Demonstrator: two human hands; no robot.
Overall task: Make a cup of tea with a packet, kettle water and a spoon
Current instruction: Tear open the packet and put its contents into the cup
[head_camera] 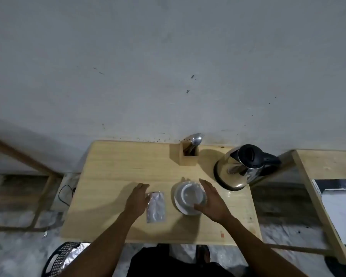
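Early stage of tea-making. The packet [156,206] lies flat and apparently unopened on the desk [118,166], the left hand [137,198] open at its left edge. Right hand [212,202], fingers straight, flanks the cup [192,193] on its saucer [180,206] (contact unclear). Kettle [242,166] far right; spoon [196,139] upright in its holder [188,158]. The cup looks empty: opening, pouring and stirring remain.
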